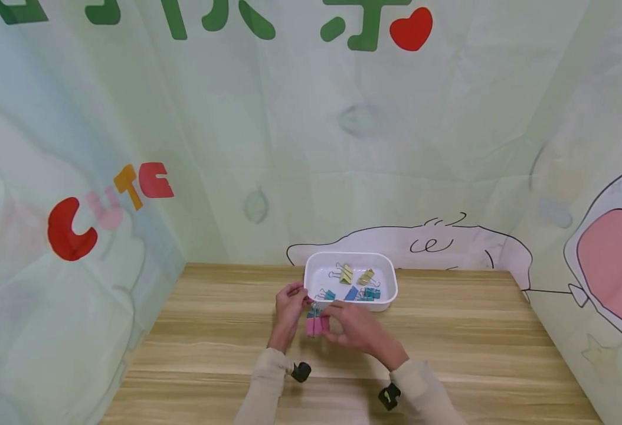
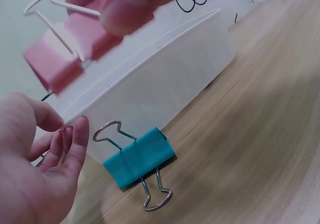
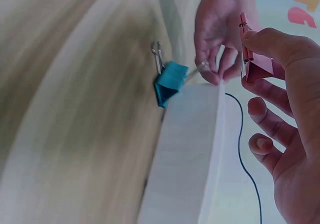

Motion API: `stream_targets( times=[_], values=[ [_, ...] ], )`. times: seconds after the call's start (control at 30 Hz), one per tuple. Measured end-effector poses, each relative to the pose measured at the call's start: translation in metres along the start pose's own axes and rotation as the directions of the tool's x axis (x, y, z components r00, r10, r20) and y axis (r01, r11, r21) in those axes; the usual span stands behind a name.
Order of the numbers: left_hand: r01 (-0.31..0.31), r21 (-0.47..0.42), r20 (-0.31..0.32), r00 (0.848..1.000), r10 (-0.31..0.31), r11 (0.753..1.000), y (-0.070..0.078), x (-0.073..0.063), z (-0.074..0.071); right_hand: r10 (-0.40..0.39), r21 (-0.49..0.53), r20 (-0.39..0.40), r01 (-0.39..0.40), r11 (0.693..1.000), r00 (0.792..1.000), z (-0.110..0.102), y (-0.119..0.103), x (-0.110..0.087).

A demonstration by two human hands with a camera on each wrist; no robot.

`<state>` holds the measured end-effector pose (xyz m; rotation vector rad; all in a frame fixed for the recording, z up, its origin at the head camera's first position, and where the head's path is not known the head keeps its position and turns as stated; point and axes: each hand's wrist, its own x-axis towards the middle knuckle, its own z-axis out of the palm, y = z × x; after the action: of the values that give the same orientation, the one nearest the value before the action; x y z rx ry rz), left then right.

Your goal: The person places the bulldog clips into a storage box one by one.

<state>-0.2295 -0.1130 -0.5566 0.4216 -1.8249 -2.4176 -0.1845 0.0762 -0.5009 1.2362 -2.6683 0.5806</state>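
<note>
A pink binder clip [image 1: 315, 327] is pinched between the thumb and fingers of my right hand [image 1: 361, 332], raised in front of the white plastic bin [image 2: 175, 74]. Its wire handle stands out in the left wrist view. My left hand [image 1: 288, 310] grips the bin's near left corner, thumb and fingers closing at the rim. Below that corner, on the table beside the bin wall, lies a teal binder clip [image 2: 140, 156] with both wire handles spread. From the head view the pink clip partly covers the teal one.
Inside the bin lie several more binder clips, among them a yellow clip [image 1: 346, 274] and a blue clip [image 1: 351, 293]. The wood-grain table [image 1: 465, 336] extends to both sides. A printed cloth backdrop [image 1: 311, 147] hangs behind and beside it.
</note>
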Motion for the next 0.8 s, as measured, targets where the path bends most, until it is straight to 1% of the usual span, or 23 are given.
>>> stream_targets(
  times=[0.17, 0.3, 0.53, 0.63, 0.8],
  values=[
    [-0.017, 0.001, 0.010, 1.000, 0.017, 1.000, 0.001, -0.001, -0.001, -0.021, -0.058, -0.085, 0.016, 0.998, 0.996, -0.009, 0.006, 0.006],
    [-0.024, -0.002, 0.009, 1.000, 0.024, 1.000, 0.002, -0.002, 0.000, -0.012, -0.084, -0.136, 0.000, 0.996, 0.991, -0.017, 0.015, 0.010],
    [-0.010, -0.023, -0.003, 1.000, 0.010, 1.000, -0.001, -0.001, 0.001, 0.069, -0.116, -0.135, -0.084, 0.990, 0.988, -0.034, 0.028, 0.016],
    [-0.005, -0.022, -0.013, 1.000, 0.004, 1.000, 0.000, -0.001, 0.002, 0.089, -0.123, -0.138, -0.106, 0.987, 0.986, -0.039, 0.033, 0.018],
    [0.004, -0.023, -0.013, 1.000, -0.005, 1.000, 0.001, 0.000, 0.002, 0.137, -0.102, -0.138, -0.151, 0.983, 0.981, -0.045, 0.040, 0.021]
  ],
)
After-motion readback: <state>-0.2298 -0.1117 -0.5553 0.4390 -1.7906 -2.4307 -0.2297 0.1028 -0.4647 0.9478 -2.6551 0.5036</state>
